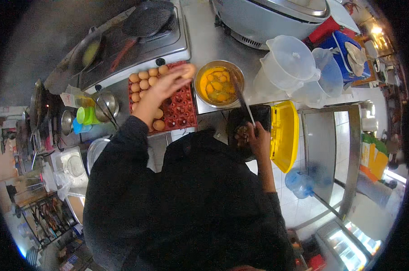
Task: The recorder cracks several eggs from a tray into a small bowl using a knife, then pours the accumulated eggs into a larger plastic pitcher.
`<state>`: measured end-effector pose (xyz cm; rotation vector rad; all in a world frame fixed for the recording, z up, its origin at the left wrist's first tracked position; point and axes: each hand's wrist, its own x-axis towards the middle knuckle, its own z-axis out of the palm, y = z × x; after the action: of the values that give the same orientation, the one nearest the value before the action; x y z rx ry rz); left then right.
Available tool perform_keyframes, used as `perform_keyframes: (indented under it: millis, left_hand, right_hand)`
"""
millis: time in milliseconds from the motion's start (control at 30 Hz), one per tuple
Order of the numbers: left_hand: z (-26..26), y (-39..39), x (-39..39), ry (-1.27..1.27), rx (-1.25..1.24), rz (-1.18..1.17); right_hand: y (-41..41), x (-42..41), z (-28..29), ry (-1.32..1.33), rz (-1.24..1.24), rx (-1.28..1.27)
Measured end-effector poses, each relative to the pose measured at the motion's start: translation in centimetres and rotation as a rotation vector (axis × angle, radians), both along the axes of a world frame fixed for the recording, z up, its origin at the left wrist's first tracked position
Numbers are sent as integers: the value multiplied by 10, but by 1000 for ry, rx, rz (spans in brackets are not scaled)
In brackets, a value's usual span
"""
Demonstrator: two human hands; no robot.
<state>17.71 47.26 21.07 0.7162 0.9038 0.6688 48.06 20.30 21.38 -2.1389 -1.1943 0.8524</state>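
My left hand, blurred, holds a brown egg at the fingertips, just left of a steel bowl. Several yolks in raw egg fill the bowl's bottom. In my right hand is a long, narrow utensil; its dark far end reaches over the bowl's right rim, and its exact kind is unclear. Beneath my left forearm, a red egg tray bears brown eggs on its left side, while many right-hand cups hold none. My forearm hides part of the tray.
Below the counter edge stands a black bin with eggshells inside and a yellow lid beside it. Translucent plastic jugs are at right. A stove with a black pan lies upper left. A large cooker stands behind.
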Motion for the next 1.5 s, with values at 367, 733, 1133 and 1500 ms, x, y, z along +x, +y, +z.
perform_keyframes:
  millis: [367,733,1133,1500]
  left_hand:
    - [-41,-14,79,-322,-187,-205]
    - [-17,10,94,-29,288,-343]
    - [35,14,90,540,1355,-469]
    - [39,-146,151,254,726,-393]
  right_hand:
    - [94,-56,23,-113,32,136]
    - [176,-12,13,-4,237,465]
    - [173,3,17,-3,249,399]
    - [-17,71,12,129,-67,423]
